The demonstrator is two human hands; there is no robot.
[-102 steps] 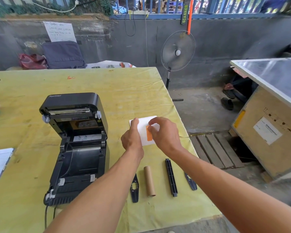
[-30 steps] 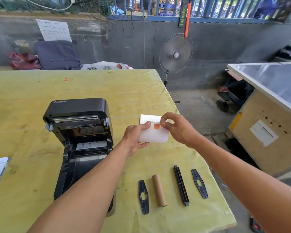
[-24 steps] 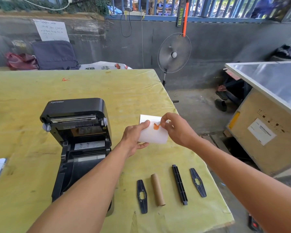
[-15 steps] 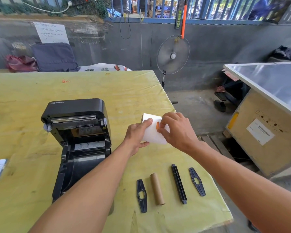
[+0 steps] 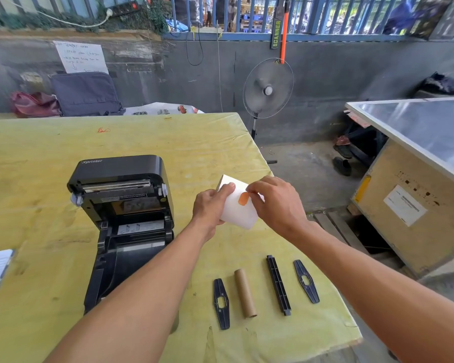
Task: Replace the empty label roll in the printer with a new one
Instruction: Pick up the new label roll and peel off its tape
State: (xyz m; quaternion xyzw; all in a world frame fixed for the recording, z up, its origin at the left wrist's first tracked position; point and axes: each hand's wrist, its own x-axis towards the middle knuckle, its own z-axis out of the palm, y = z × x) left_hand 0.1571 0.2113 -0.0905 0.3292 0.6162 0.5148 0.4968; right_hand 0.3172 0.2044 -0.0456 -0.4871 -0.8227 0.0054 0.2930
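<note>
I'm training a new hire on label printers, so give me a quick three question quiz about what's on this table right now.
1. True or false: the printer lid is shut.
2. How many loose black parts lie beside the empty cardboard core?
3. The right hand pinches: A) the orange tab on the white label roll, B) a cable, C) a pen.
Key: 1 false; 2 three; 3 A.

"Xprinter" is printed on the black printer [image 5: 121, 205] lid; "SCANNER" is read on the wand [image 5: 276, 34] hung at the far fence; the handwritten wall sign [image 5: 80, 58] cannot be made out.
</note>
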